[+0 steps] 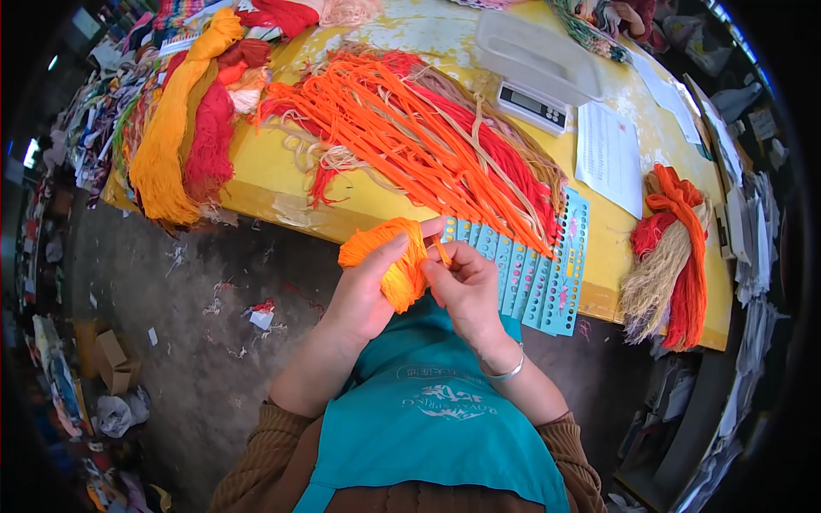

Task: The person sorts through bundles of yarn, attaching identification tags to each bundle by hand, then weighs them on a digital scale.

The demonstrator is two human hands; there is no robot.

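Observation:
My left hand [363,286] grips a bundle of orange yarn [395,256] in front of my chest, just off the near edge of the yellow table [376,201]. My right hand [469,286] pinches an orange strand at the bundle's right side, its fingers closed on it. Both hands hover over the edge of a teal perforated card [547,282] that lies at the table's near edge. Long orange, red and beige yarn strands [419,128] are spread across the table behind the hands.
Hanks of yellow and red yarn [184,128] hang off the table's left end. A digital scale [534,73] with a clear tray stands at the back, with a paper sheet [609,154] beside it. An orange and beige hank [671,248] droops at the right.

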